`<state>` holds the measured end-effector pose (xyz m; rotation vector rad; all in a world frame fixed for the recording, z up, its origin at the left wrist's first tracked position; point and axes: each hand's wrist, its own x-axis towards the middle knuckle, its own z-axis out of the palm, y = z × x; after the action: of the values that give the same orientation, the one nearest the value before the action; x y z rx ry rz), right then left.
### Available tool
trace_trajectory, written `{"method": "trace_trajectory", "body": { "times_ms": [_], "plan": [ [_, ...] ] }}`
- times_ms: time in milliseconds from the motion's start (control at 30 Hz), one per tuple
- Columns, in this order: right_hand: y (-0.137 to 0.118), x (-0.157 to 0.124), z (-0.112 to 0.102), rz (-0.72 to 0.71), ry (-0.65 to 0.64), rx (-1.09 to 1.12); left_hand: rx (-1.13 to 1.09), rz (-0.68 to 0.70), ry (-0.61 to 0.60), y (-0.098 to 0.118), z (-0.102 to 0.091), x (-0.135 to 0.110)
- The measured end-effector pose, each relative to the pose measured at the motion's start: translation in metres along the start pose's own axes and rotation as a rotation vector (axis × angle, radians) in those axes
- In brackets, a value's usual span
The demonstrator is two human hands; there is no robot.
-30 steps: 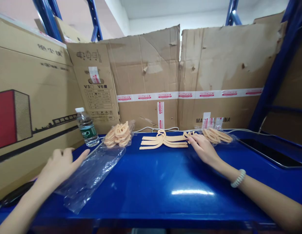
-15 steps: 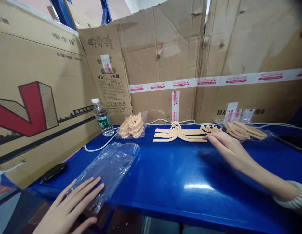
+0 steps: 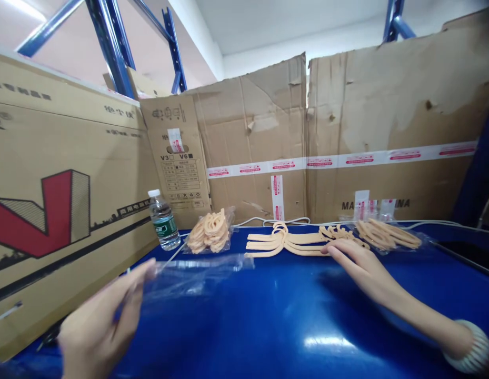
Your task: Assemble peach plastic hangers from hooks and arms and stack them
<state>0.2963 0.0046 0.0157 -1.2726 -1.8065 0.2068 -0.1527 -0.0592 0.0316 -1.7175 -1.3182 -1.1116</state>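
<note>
My left hand (image 3: 106, 316) pinches the edge of a clear plastic bag (image 3: 197, 276), lifted off the blue table and blurred by motion. Over at the right, my right hand (image 3: 352, 255) rests its fingertips at the right ends of several flat beige hangers (image 3: 283, 243). Their hooks overlap at the back and their arms spread to both sides. Whether the fingers grip a hanger or only touch it I cannot tell. Just behind that hand lie small curled beige pieces (image 3: 337, 232).
Bagged beige rings (image 3: 208, 231) sit left of the hangers, beside a water bottle (image 3: 164, 221). Long beige pieces (image 3: 386, 233) in a bag lie at the right, near a dark flat object (image 3: 469, 255). Cardboard walls (image 3: 252, 137) enclose the blue table (image 3: 268, 326); a white cable (image 3: 252, 221) runs along the back.
My left hand, flat on the plastic bag before, has closed on it and raised it from the table. My right hand stays by the hangers. The camera view has tilted up.
</note>
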Motion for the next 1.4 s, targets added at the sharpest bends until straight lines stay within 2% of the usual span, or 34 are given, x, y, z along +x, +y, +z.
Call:
{"method": "trace_trajectory", "body": {
  "times_ms": [33,100,133,233,267,300,367,500,633,867,1000,1067,1133,1233,1267,1333,1400],
  "plan": [
    [0.001,0.0,0.0,0.004,0.007,0.009,0.026,-0.058,0.084,0.008,0.007,0.023],
    [0.004,0.001,0.0,0.003,0.023,0.023,0.005,-0.102,0.102,0.018,0.021,0.066],
    [0.005,0.001,0.0,-0.001,0.034,0.028,-0.002,-0.124,0.174,0.019,0.028,0.084],
    [0.005,0.002,-0.001,-0.017,0.056,0.031,0.08,-0.05,0.251,0.01,0.052,0.118],
    [0.005,0.002,-0.002,-0.021,0.057,0.031,0.081,-0.019,0.22,0.006,0.06,0.123],
    [0.004,0.002,-0.002,-0.024,0.055,0.033,0.078,0.023,0.192,0.003,0.069,0.126],
    [0.003,0.003,-0.002,-0.027,0.045,0.035,0.047,0.158,0.04,0.0,0.09,0.124],
    [0.004,0.003,-0.003,-0.022,0.045,0.027,-0.019,0.335,-0.211,0.001,0.13,0.109],
    [0.007,0.005,-0.006,-0.013,0.065,0.017,-0.076,0.421,-0.358,-0.005,0.152,0.097],
    [0.011,0.013,-0.013,-0.012,0.076,-0.007,-0.116,0.401,-0.435,-0.012,0.149,0.095],
    [0.018,0.022,-0.03,0.004,0.188,-0.051,-0.135,0.398,-0.443,-0.013,0.145,0.093],
    [0.023,0.027,-0.043,0.017,0.235,-0.086,-0.152,0.426,-0.409,-0.014,0.141,0.093],
    [0.03,0.033,-0.055,0.025,0.234,-0.121,-0.183,0.474,-0.288,-0.009,0.136,0.094],
    [0.045,0.045,-0.068,0.019,0.171,-0.176,-0.277,0.534,0.008,0.019,0.126,0.09],
    [0.051,0.05,-0.07,0.014,0.136,-0.195,-0.33,0.569,0.053,0.035,0.123,0.086],
    [0.064,0.059,-0.07,-0.007,0.041,-0.236,-0.424,0.703,-0.083,0.074,0.118,0.078],
    [0.074,0.065,-0.064,-0.036,-0.06,-0.286,-0.425,0.806,-0.348,0.111,0.116,0.068]
  ]
}}
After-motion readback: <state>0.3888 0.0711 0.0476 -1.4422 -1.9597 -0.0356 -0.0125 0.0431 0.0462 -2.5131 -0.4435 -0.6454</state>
